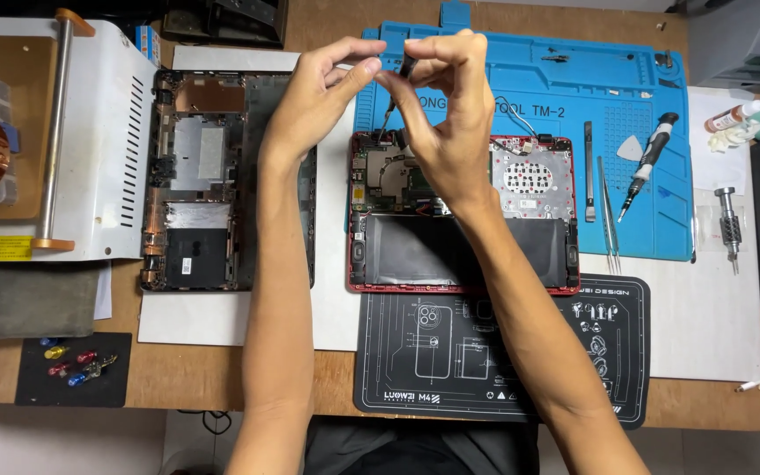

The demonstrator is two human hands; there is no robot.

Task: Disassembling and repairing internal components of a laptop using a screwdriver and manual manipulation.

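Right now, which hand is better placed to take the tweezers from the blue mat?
Probably right. The tweezers lie on the right hand's side; the left hand is farther off, left of the open red laptop.

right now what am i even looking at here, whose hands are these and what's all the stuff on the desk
One picture, from a camera on a person's head looking down at a desk. The left hand and right hand are raised together, pinching a small dark part; what it is I cannot tell. Below them lies an opened red laptop, insides showing, partly on a blue work mat. Its removed dark cover lies left. A screwdriver and tweezers lie to the right.
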